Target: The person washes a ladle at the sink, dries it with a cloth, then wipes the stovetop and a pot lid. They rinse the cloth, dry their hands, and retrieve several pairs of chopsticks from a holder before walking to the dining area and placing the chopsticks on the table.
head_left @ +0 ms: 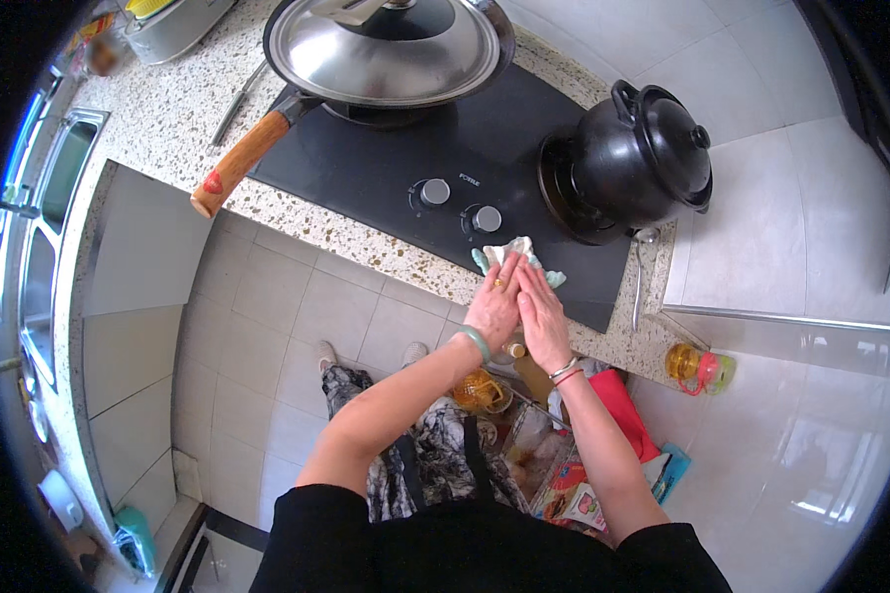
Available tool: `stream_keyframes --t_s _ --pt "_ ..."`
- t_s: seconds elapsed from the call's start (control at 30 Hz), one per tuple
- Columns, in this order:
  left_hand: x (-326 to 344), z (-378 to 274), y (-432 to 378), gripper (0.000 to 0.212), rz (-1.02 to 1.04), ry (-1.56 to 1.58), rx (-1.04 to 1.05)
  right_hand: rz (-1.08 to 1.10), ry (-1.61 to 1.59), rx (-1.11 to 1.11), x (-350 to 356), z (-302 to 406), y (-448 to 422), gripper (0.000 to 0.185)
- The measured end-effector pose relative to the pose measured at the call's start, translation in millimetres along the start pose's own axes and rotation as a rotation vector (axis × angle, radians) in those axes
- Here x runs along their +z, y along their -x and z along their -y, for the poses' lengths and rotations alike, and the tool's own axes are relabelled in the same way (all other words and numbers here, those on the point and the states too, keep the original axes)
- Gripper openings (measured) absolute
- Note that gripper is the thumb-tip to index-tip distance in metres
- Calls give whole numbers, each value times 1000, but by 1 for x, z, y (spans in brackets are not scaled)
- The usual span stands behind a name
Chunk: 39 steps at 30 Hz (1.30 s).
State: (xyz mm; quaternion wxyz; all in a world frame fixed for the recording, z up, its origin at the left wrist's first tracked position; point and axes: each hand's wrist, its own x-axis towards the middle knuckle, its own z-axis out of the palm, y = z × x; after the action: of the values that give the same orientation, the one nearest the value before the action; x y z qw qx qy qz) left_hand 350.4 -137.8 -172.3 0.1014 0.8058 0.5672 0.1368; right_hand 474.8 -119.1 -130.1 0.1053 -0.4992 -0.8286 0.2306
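A crumpled white and pale green cloth (pixel 518 250) lies at the front edge of the black glass cooktop (pixel 386 178). My left hand (pixel 494 304) and my right hand (pixel 546 315) hold it down together, side by side, with straight fingers whose tips meet over it. The undersides of both hands are hidden. Just beyond the cloth are two silver control knobs (pixel 487 219). A black lidded pot (pixel 638 159) stands on the right burner. On the left burner sits a wok with a steel lid (pixel 386 67), its wooden handle (pixel 241 163) reaching over the counter edge.
A metal spoon (pixel 638 278) lies right of the cooktop, beside the tiled wall. Another metal utensil (pixel 233 111) rests left of it on the speckled counter (pixel 170 118). Below my arms stand oil bottles (pixel 478 389), a red bag (pixel 619 411) and several packages. A double sink (pixel 67 178) is at far left.
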Motion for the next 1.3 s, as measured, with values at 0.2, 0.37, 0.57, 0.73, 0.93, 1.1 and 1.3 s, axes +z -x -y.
stream_keyframes --t_s 0.2,0.37,0.57,0.73,0.93,1.1,1.3 --pt "-17 70 43 53 -193 147 -41 43 5 -63 35 66 -25 45" --pt "-35 131 62 50 -290 164 -125 92 7 -145 59 113 -66 48" --pt "-59 200 75 46 -395 213 -230 120 -64 -261 85 159 -127 46" --pt "-60 251 70 48 -502 230 -332 164 -45 -326 106 186 -187 45" --pt "-56 276 56 49 -629 339 -364 25 -22 -541 138 180 -243 31" --pt "-57 280 59 46 -613 14 -377 115 -271 -396 139 202 -233 40" --pt "-40 265 54 47 -607 -8 -403 96 -81 -345 135 190 -216 41"
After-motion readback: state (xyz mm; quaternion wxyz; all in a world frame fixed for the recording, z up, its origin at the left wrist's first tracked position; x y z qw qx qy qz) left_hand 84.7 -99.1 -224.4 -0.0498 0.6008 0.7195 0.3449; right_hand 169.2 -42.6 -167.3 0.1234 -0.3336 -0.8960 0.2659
